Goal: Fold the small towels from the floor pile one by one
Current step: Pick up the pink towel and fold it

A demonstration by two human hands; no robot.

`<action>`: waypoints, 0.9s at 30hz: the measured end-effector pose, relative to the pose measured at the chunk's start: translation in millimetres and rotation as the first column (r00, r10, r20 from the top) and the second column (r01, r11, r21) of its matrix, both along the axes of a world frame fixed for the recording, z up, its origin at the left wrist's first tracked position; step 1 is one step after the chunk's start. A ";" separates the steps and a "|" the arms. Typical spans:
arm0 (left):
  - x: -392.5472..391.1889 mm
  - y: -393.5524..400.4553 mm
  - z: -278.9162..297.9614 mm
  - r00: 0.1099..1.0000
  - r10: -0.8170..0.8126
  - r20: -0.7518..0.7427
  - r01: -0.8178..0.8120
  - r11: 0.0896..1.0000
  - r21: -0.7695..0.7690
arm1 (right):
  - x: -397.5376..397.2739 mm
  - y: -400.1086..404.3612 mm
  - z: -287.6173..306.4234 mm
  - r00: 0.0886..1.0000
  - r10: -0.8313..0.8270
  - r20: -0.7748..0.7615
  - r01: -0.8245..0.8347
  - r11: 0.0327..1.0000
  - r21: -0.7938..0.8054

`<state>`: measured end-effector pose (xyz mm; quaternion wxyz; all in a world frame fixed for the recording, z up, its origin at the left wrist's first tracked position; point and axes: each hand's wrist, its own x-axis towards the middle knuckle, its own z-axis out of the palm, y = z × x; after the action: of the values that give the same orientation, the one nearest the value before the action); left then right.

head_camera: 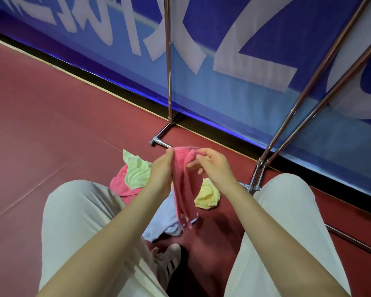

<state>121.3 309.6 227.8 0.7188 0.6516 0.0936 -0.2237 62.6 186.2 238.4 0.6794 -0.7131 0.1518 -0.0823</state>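
A pink towel hangs bunched in the air between my knees. My left hand pinches its top edge at the left. My right hand grips the top at the right, fingers curled into the cloth. Below on the red floor lies the pile: a light green towel over another pink towel, a yellow towel at the right, and a pale blue towel under the hanging one.
A chrome rack stands close ahead, with one upright pole and slanted poles at the right, its feet on the floor by the pile. A blue banner wall runs behind. My trouser knees and a striped shoe frame the pile.
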 end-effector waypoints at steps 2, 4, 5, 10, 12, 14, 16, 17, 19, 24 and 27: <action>0.3 2.8 -3.2 1.000 -0.025 0.012 0.026 1.000 -0.008 | 3.3 -3.3 -6.5 0.999 -0.023 0.040 0.030 0.978 -0.205; -1.5 4.9 -3.7 0.999 -0.036 0.013 0.037 0.999 -0.030 | 5.6 -6.7 -12.6 0.996 -0.035 0.085 0.071 0.883 -0.464; -1.5 5.6 -3.1 0.999 -0.034 0.009 0.035 0.999 -0.030 | 5.9 -7.5 -12.7 0.994 -0.034 0.106 0.086 0.839 -0.538; 2.5 7.4 0.6 1.000 -0.002 0.013 0.002 1.000 -0.024 | 7.5 -4.9 -10.1 0.992 0.027 0.122 0.029 0.900 -0.435; 3.0 5.8 1.0 1.000 0.010 0.005 -0.010 1.000 -0.027 | 7.9 -1.5 -10.2 0.993 0.005 0.120 0.046 0.906 -0.421; 0.5 2.9 3.8 1.000 0.029 -0.003 -0.029 1.000 -0.011 | 6.8 0.4 -10.4 0.992 -0.007 0.129 0.060 0.907 -0.418; -2.6 0.5 4.7 0.999 0.008 -0.034 -0.008 1.000 -0.019 | 5.5 1.0 -9.6 0.992 -0.024 0.121 0.068 0.923 -0.378; -5.2 -0.8 6.9 0.999 -0.017 -0.050 0.014 0.999 -0.052 | 5.0 0.8 -9.0 0.992 -0.031 0.120 0.072 0.933 -0.353; -10.6 -3.8 11.0 0.993 -0.109 -0.034 0.105 0.988 -0.117 | 4.5 0.2 -8.3 0.990 -0.038 0.136 0.078 0.949 -0.305; -19.3 -8.7 14.4 0.983 -0.181 0.013 0.180 0.962 -0.203 | 0.1 0.4 -3.9 0.983 -0.050 0.175 0.088 0.972 -0.220; -23.0 -11.2 12.6 0.978 -0.207 0.000 0.203 0.961 -0.185 | -2.3 0.6 -4.8 0.979 -0.082 0.189 0.122 0.970 -0.211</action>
<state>98.3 298.5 240.4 0.7481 0.5862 0.0114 -0.3107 60.3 186.8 233.6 0.6016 -0.7653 0.1166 -0.1971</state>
